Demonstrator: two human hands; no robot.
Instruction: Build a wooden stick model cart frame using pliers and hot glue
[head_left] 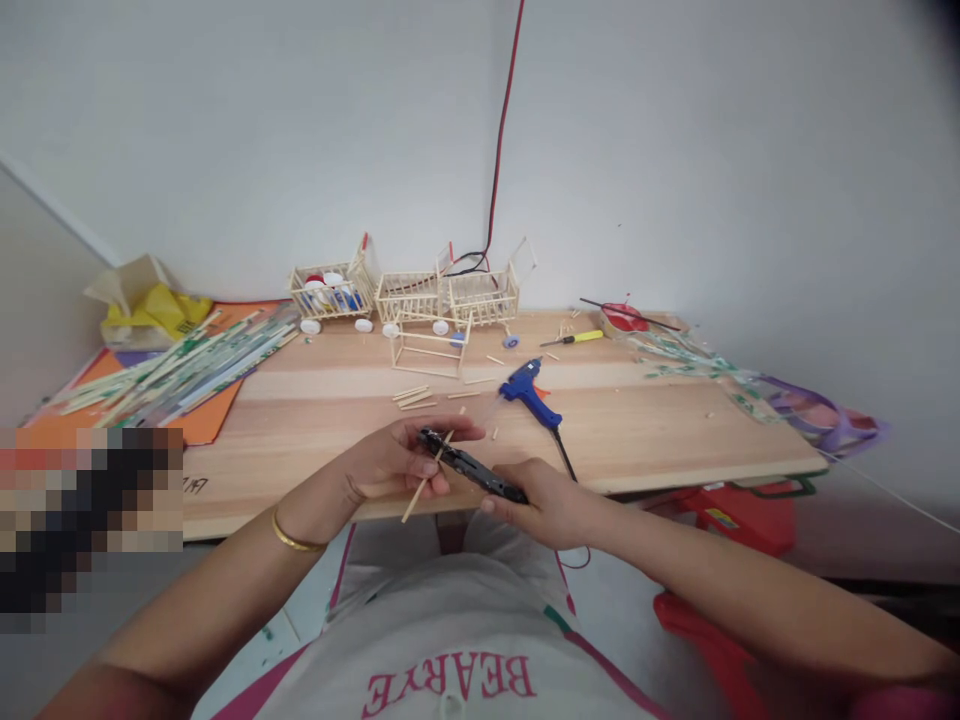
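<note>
My left hand [394, 458] pinches a thin wooden stick [417, 497], held at a slant above the table's front edge. Closed around a black cutter [474, 468] is my right hand [553, 500]. The cutter's far end crosses the stick at my left fingers; how its jaws sit on the wood is hard to make out. Just beyond lie several short cut sticks [414, 398] and an open box frame [430, 370] made of sticks. A blue glue gun [534, 395] rests on the table, right of my left hand.
Little stick-built carts [484, 298] with wheels stand along the wall, one holding bottle caps [330, 290]. Long sticks in wrappers [187, 370] lie at left beside a yellow bag [159, 312]. A yellow-handled screwdriver [585, 338], red bowl [624, 318] and torn wrappers [697, 362] are at right.
</note>
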